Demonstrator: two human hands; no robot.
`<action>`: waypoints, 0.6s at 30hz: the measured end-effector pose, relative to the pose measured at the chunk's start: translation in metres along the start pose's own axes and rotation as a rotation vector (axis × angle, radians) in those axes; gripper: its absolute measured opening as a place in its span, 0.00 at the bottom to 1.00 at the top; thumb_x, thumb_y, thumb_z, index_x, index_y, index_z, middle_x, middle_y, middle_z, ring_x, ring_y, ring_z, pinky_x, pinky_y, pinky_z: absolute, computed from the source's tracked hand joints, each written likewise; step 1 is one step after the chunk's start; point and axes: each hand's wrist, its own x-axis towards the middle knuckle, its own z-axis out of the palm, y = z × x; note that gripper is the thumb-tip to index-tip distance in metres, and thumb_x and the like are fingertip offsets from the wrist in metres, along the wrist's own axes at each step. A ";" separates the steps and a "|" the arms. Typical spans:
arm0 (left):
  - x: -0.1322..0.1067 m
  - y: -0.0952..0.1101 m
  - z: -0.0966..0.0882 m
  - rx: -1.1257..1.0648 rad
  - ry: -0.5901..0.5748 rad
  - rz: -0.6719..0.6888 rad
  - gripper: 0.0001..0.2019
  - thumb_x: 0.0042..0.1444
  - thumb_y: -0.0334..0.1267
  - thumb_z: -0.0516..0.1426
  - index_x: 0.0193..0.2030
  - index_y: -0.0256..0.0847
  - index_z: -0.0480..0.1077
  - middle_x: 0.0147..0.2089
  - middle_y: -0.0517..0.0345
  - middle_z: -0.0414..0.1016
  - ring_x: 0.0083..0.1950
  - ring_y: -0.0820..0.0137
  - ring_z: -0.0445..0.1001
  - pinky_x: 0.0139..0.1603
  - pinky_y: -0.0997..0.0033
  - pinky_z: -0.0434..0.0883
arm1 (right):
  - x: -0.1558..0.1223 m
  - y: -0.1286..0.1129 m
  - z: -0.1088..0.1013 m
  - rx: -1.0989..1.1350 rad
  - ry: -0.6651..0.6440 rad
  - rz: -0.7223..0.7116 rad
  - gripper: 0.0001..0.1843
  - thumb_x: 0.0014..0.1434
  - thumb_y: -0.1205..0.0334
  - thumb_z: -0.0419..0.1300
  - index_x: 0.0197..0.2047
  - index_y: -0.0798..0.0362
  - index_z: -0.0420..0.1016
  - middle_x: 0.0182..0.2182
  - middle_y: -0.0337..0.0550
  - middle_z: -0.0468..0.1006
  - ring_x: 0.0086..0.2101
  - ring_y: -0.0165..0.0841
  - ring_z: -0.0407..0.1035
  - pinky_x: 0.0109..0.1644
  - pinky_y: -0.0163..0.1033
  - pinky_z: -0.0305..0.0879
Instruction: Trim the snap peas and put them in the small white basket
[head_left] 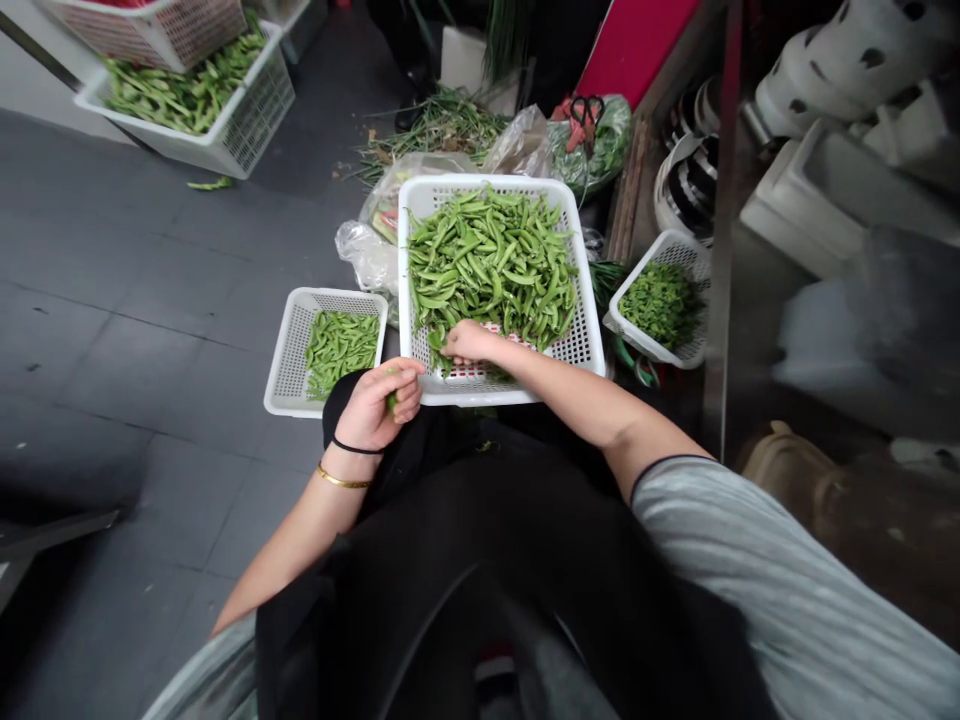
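A large white basket (586,330) full of green pea pods (491,262) stands on the floor in front of me. My right hand (466,343) reaches into its near edge, fingers closed among the pods; what it grips is hidden. My left hand (379,405) is curled around a green pod (391,400) just outside the basket's near left corner. To the left stands a smaller white basket (289,365) holding a small pile of pods (341,345).
A small basket of green trimmings (660,305) stands at right. Plastic bags (375,250), a bag with red scissors (586,112) and loose green stalks (439,125) lie behind. Another basket of pods (187,95) is far left. A metal unit (825,300) borders the right. Grey tiled floor (150,330).
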 end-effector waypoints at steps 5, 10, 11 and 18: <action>0.017 -0.025 0.014 0.147 0.073 -0.104 0.16 0.44 0.42 0.66 0.33 0.30 0.72 0.20 0.58 0.69 0.14 0.82 0.56 0.13 0.81 0.49 | -0.054 0.022 -0.014 0.174 0.064 -0.170 0.12 0.58 0.60 0.54 0.26 0.57 0.69 0.20 0.35 0.72 0.18 0.21 0.61 0.25 0.29 0.54; 0.035 -0.040 0.044 0.177 0.047 0.024 0.16 0.43 0.43 0.67 0.28 0.34 0.69 0.19 0.61 0.68 0.14 0.82 0.56 0.13 0.81 0.52 | -0.097 0.019 -0.008 0.021 0.313 -0.392 0.12 0.58 0.62 0.54 0.24 0.57 0.70 0.19 0.33 0.66 0.22 0.23 0.57 0.29 0.30 0.49; 0.034 -0.039 0.047 0.216 0.044 0.061 0.15 0.43 0.42 0.67 0.27 0.34 0.68 0.17 0.63 0.66 0.14 0.82 0.56 0.13 0.81 0.52 | -0.104 0.018 -0.008 -0.005 0.333 -0.414 0.13 0.58 0.62 0.54 0.25 0.57 0.70 0.19 0.33 0.66 0.23 0.23 0.56 0.30 0.31 0.48; -0.002 -0.021 0.048 0.357 -0.192 -0.081 0.13 0.44 0.38 0.67 0.34 0.33 0.71 0.22 0.60 0.71 0.14 0.84 0.55 0.12 0.83 0.49 | -0.137 0.015 -0.020 0.300 0.395 -0.431 0.15 0.60 0.54 0.54 0.38 0.57 0.74 0.20 0.34 0.70 0.22 0.25 0.63 0.31 0.30 0.55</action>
